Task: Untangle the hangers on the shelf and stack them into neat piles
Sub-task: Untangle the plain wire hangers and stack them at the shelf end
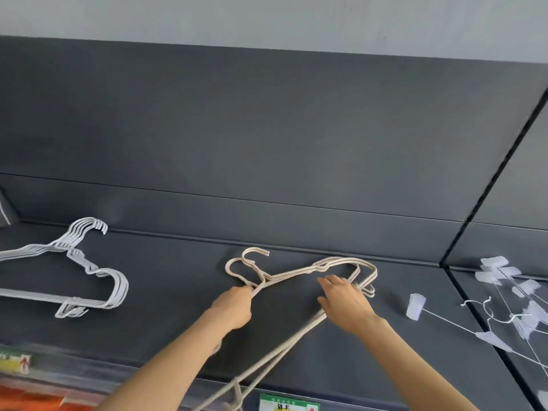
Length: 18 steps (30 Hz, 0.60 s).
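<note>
Several beige hangers lie together on the dark grey shelf, hooks pointing left and back, their long bars running over the front edge. My left hand pinches them at the neck just below the hooks. My right hand rests on the shoulder end with its fingers spread over the wires. A stack of white hangers lies at the left of the shelf, hooks toward the back wall.
Clear-clip wire hangers lie tangled on the neighbouring shelf section at the right, beyond a dark divider line. Price labels run along the front edge. The back panel rises behind the shelf.
</note>
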Each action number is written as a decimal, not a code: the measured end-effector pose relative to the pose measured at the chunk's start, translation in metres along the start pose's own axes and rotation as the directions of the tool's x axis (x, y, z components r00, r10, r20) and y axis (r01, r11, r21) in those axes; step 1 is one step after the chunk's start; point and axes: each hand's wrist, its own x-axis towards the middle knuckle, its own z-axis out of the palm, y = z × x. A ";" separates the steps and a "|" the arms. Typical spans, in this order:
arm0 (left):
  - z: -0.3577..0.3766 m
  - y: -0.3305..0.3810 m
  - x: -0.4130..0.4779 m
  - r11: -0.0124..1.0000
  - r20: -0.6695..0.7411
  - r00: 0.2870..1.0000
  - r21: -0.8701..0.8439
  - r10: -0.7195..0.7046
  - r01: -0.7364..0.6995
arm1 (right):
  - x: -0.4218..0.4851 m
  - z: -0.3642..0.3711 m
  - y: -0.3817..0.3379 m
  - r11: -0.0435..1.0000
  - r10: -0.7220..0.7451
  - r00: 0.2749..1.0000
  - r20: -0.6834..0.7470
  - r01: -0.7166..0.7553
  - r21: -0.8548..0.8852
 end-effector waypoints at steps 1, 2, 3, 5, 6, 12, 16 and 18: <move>-0.002 -0.009 0.001 1.000 -0.008 1.000 0.013 -0.002 0.002 | 0.005 0.002 -0.005 1.000 -0.024 1.000 -0.002 0.024 -0.006; -0.005 -0.019 0.002 1.000 -0.014 1.000 0.021 -0.008 0.009 | 0.012 0.004 -0.011 0.998 -0.054 0.999 -0.005 0.054 -0.013; -0.007 -0.026 0.002 1.000 -0.016 1.000 0.027 -0.012 0.013 | 0.016 0.007 -0.016 0.997 -0.078 0.997 -0.008 0.078 -0.019; -0.011 -0.037 0.004 0.999 -0.020 0.999 0.029 -0.032 0.033 | 0.025 0.011 -0.025 0.993 -0.115 0.993 -0.012 0.114 -0.037; -0.012 -0.042 0.006 0.999 -0.028 0.999 0.023 -0.047 0.047 | 0.032 0.013 -0.030 0.990 -0.131 0.991 -0.014 0.130 -0.055; -0.007 -0.035 0.026 0.997 -0.079 0.994 -0.035 -0.074 0.072 | 0.069 0.020 -0.061 0.980 -0.164 0.985 0.054 0.169 -0.106; -0.008 -0.031 0.033 0.998 -0.076 0.995 0.002 -0.061 0.061 | 0.075 0.022 -0.067 0.984 -0.139 0.990 0.019 0.141 -0.109; -0.014 -0.031 0.031 0.999 -0.104 0.994 0.031 -0.024 0.028 | 0.072 0.016 -0.063 0.985 -0.143 0.990 -0.008 0.142 -0.101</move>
